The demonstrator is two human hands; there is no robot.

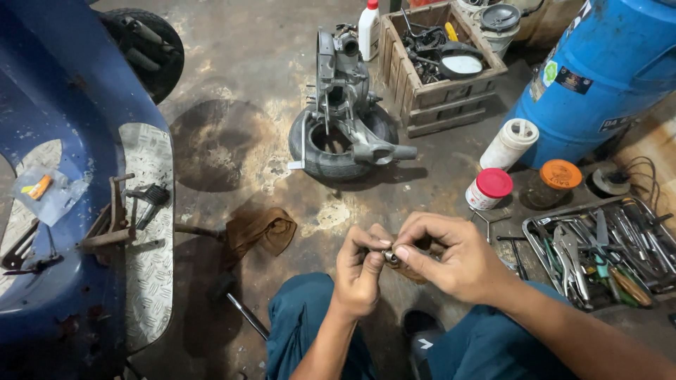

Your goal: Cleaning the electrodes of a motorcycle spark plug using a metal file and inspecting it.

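Both hands are meeting low in the middle of the view, above the knees in teal trousers. The left hand (360, 271) and the right hand (451, 257) are pinching a small metal part (389, 256) between them — fingers of each closed on it from opposite sides, thumbs pressing in. The part is looking like a short, shiny cylinder; its exact kind is too small to tell. It is likely light and rigid, probably slick with oil given the stained concrete floor (232, 141), so holding it by its ends with fingertip pads seems the surest grip.

Containers are lying around. A metal tray (535, 236) at the right is carrying pliers, screwdrivers and other hand tools. A wooden crate (436, 95) farther off is holding a round mirror and dark parts. A red-lidded jar (489, 188) is standing just beside an orange-lidded jar (556, 181) — their contents are not showing. A white canister (508, 143) is standing near a big blue drum (605, 70). An engine casing (341, 77) is resting on a small tyre (331, 158), and a brown rag (260, 231) is lying near the blue scooter body (63, 141).
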